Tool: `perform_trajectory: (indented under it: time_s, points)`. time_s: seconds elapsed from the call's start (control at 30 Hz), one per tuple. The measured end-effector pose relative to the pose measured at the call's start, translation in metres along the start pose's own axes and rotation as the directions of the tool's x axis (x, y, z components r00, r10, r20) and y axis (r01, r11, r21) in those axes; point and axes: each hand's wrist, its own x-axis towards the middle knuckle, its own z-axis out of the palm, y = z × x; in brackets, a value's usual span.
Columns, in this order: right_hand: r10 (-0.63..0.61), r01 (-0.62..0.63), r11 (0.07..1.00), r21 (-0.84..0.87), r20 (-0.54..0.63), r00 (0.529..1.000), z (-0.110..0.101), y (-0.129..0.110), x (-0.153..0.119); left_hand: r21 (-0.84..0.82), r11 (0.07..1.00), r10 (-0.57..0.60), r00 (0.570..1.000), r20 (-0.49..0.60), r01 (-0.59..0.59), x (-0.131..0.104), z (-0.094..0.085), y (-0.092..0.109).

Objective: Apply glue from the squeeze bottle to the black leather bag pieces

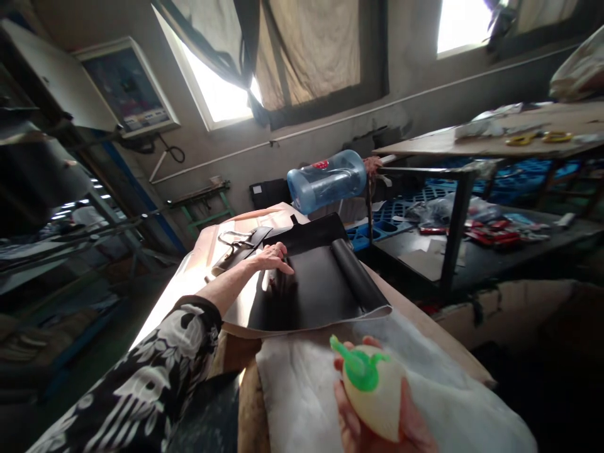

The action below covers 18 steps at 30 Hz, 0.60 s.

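Note:
My left hand reaches forward and rests palm down on a black leather sheet, fingers spread near its far left part. The sheet lies flat on the worktable, and its right edge is curled into a roll. My right hand is low at the front, wrapped around a pale squeeze bottle with a green nozzle that points up and to the left. Beside my left hand lies a pair of large scissors with dark straps around it.
White fabric covers the near part of the table. A blue water jug lies on its side behind the sheet. To the right stands a metal-framed bench with scissors, tools and blue crates beneath. Shelving stands at the left.

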Motion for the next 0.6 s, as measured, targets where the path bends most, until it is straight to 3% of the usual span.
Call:
perform_trajectory:
  time_s: [0.23,0.33,0.5,0.6]
  points:
    - [-0.043,0.043,0.997,0.068,-0.004,0.999,0.004,0.004,-0.001,0.011,1.0,0.015,0.997,0.082,-0.016,0.006,0.002,0.003]
    - [-0.061,0.06,0.995,0.083,0.008,0.998,0.006,0.003,-0.001,-0.019,0.997,0.074,0.991,0.116,-0.072,0.005,-0.003,0.004]
    - [-0.07,0.065,0.995,0.07,0.073,0.995,0.0,0.004,0.001,-0.096,0.983,0.167,0.975,0.144,-0.154,-0.016,-0.012,0.021]
    - [-0.099,0.092,0.994,0.06,0.124,0.987,-0.011,0.008,0.01,-0.151,0.979,0.152,0.983,0.1,-0.136,-0.034,-0.016,0.032]
